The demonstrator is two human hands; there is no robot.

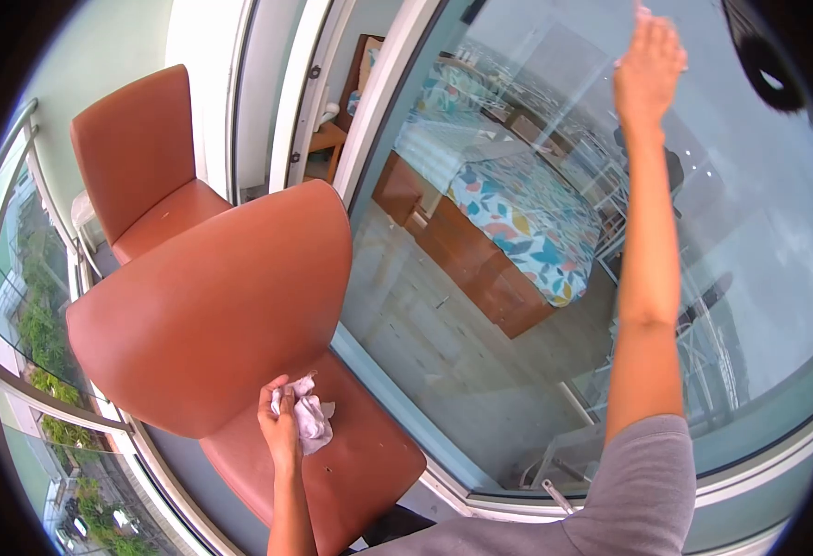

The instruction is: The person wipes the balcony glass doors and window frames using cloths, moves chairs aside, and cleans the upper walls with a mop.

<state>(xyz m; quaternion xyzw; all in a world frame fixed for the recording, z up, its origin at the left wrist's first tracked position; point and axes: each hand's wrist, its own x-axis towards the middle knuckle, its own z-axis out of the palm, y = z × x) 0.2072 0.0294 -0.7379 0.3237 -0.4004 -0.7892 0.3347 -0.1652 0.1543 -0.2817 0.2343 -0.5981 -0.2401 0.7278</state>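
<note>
Lower frame, left of centre: our left hand (278,417) grips a crumpled cloth (314,423); we judge it light, soft, best held by bunched folds. Upper right: right hand (651,74), grip we cannot tell.

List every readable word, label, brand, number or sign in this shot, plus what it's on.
None readable.
Cloth in the left hand: no lettering visible.
Glass pane: reflections, no legible text.
Near chair, far chair, grey sleeve: no visible print.
Bed cover: pattern only, no words seen.
Outside, below the railing: too small and blurred to read anything.
</note>
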